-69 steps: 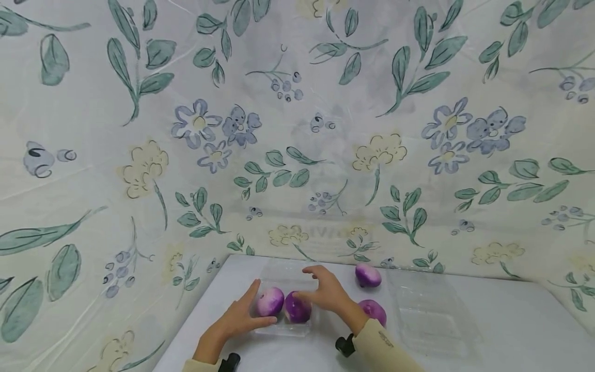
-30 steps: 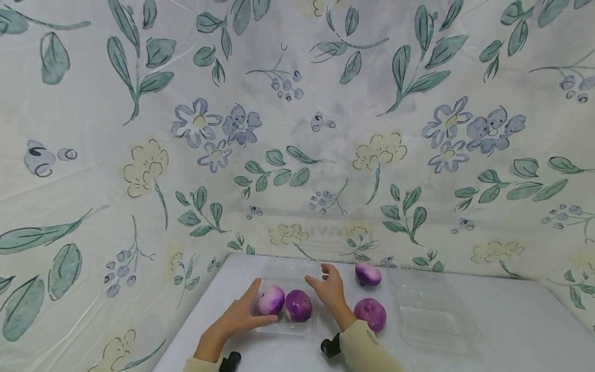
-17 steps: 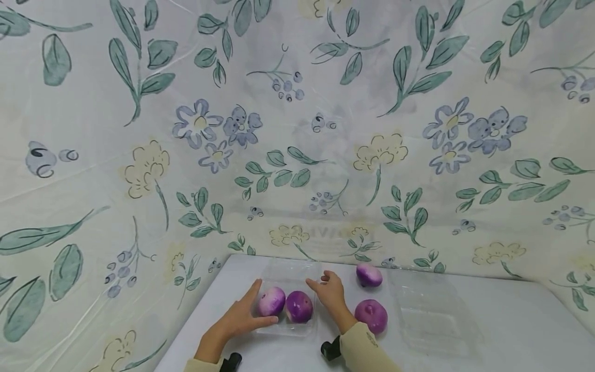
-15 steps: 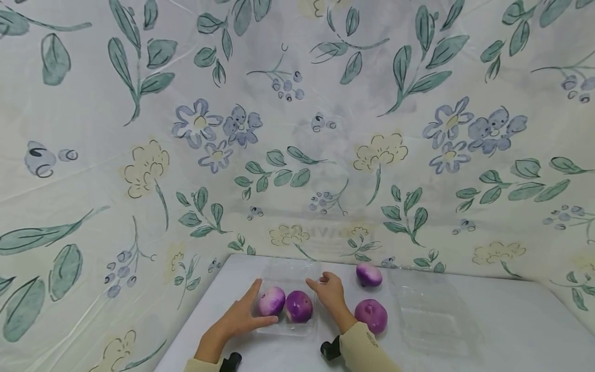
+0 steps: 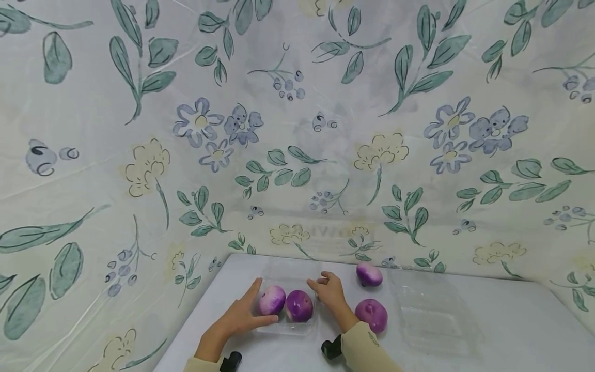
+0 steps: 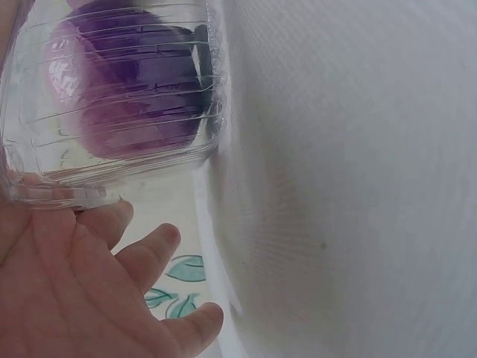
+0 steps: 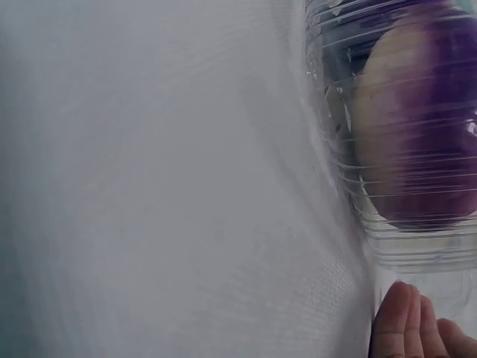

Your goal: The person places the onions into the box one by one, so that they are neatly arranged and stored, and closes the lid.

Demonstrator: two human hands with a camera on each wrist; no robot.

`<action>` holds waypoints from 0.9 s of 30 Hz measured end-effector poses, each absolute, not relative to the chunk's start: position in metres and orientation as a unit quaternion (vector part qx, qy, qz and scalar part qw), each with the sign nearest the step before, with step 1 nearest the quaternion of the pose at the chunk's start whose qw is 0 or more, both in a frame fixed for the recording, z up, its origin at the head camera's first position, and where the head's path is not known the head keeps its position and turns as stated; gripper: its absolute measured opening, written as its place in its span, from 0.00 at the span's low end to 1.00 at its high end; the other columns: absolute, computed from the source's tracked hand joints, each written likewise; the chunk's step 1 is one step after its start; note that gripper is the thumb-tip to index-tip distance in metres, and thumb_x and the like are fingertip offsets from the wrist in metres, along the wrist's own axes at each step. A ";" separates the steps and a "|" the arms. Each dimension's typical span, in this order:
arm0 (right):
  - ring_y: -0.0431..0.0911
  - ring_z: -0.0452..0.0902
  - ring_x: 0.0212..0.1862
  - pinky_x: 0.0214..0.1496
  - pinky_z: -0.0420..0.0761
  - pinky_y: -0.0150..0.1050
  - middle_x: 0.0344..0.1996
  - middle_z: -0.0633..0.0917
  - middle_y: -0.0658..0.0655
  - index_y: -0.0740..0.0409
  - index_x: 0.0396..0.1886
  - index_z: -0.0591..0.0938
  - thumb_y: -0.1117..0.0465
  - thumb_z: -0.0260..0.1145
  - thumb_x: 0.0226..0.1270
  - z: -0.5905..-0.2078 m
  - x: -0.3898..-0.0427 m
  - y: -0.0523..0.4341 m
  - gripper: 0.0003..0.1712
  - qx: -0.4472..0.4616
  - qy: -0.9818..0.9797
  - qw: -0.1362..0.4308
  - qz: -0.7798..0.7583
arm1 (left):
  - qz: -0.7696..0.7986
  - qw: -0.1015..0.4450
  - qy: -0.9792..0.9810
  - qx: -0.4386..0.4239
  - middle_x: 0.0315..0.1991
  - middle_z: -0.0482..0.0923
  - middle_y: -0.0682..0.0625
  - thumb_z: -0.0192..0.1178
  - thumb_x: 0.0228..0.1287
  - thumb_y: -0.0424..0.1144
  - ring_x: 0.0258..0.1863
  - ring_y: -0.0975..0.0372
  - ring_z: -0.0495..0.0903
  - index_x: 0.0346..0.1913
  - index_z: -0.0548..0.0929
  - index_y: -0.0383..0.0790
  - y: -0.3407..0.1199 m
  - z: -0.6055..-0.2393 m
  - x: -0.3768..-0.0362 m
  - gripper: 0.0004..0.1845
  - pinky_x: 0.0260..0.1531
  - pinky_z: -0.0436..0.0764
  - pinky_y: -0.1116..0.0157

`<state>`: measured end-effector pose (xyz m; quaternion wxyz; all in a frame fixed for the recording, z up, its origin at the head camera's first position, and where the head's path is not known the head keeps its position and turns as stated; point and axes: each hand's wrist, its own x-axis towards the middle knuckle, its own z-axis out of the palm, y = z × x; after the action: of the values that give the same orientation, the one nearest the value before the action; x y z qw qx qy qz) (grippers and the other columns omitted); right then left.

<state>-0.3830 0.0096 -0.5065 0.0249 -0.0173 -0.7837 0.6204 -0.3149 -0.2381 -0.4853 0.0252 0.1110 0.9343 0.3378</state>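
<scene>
In the head view, a clear plastic container point(image 5: 285, 329) holds two purple-and-white red onions, the left onion point(image 5: 271, 300) paler and the right onion point(image 5: 299, 306) darker. My left hand point(image 5: 239, 312) rests against the container's left side, thumb along the near rim and fingers spread towards the back. In the left wrist view, the container's rim lies against the palm side of the left hand point(image 6: 97, 276), its outer fingers spread free. At the right far edge of the container, my right hand point(image 5: 331, 292) has thumb and fingers bent loosely near the rim. The right wrist view shows its fingertips point(image 7: 399, 313) below the container wall.
Two more red onions lie right of the container: a back onion point(image 5: 369, 275) and a front onion point(image 5: 371, 315). Further right is a second clear container point(image 5: 434, 330). The open lid point(image 5: 290, 268) lies behind the first one. A flower-patterned sheet point(image 5: 297, 155) rises behind the white table point(image 5: 520, 320).
My right hand has left the right onion in the container, drawn back to the container's right edge, and lowered its fingers there. The left hand has stayed in place.
</scene>
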 end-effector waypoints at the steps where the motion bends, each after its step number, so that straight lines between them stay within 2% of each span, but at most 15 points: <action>1: 0.51 0.83 0.44 0.39 0.85 0.40 0.50 0.82 0.71 0.78 0.63 0.69 0.58 0.72 0.61 -0.506 -0.383 0.010 0.38 -0.016 -0.782 0.022 0.623 | 0.338 0.027 0.934 0.111 0.79 0.43 0.35 0.71 0.51 0.61 0.76 0.38 0.49 0.78 0.45 0.32 -0.238 -0.485 -0.315 0.63 0.68 0.47 0.29; 4: 0.46 0.81 0.39 0.32 0.82 0.35 0.48 0.82 0.70 0.77 0.63 0.68 0.59 0.72 0.62 -0.506 -0.383 0.010 0.38 -0.014 -0.778 0.021 0.628 | 0.335 0.030 0.935 0.110 0.79 0.43 0.35 0.71 0.51 0.61 0.76 0.38 0.49 0.78 0.45 0.33 -0.238 -0.486 -0.315 0.63 0.68 0.47 0.29; 7: 0.43 0.79 0.36 0.30 0.79 0.33 0.48 0.81 0.68 0.75 0.63 0.69 0.60 0.72 0.62 -0.504 -0.383 0.010 0.36 -0.019 -0.774 0.018 0.633 | 0.332 0.028 0.936 0.111 0.79 0.43 0.35 0.71 0.52 0.61 0.76 0.38 0.49 0.78 0.44 0.33 -0.239 -0.486 -0.316 0.63 0.68 0.47 0.29; 13: 0.44 0.79 0.37 0.31 0.80 0.34 0.48 0.81 0.67 0.74 0.60 0.70 0.61 0.70 0.63 -0.503 -0.382 0.009 0.32 -0.018 -0.768 0.019 0.639 | 0.332 0.026 0.937 0.108 0.79 0.43 0.35 0.71 0.52 0.61 0.77 0.38 0.48 0.78 0.44 0.33 -0.238 -0.485 -0.317 0.63 0.68 0.47 0.29; 19: 0.45 0.78 0.36 0.31 0.78 0.33 0.44 0.80 0.64 0.69 0.53 0.70 0.61 0.70 0.63 -0.504 -0.379 0.009 0.25 -0.012 -0.769 0.018 0.639 | 0.333 0.036 0.937 0.099 0.79 0.43 0.36 0.71 0.51 0.63 0.76 0.38 0.49 0.79 0.44 0.34 -0.237 -0.486 -0.316 0.64 0.67 0.49 0.29; 27: 0.43 0.82 0.35 0.32 0.78 0.33 0.39 0.82 0.61 0.65 0.47 0.71 0.62 0.69 0.64 -0.504 -0.377 0.010 0.19 0.005 -0.771 0.022 0.636 | 0.334 0.033 0.937 0.101 0.79 0.43 0.36 0.71 0.51 0.63 0.76 0.37 0.50 0.79 0.44 0.35 -0.237 -0.488 -0.317 0.64 0.67 0.50 0.29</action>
<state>-0.3775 0.0101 -0.5044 0.0220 0.0049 -0.7712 0.6362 -0.3173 -0.2372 -0.4877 0.0333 0.1005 0.9367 0.3338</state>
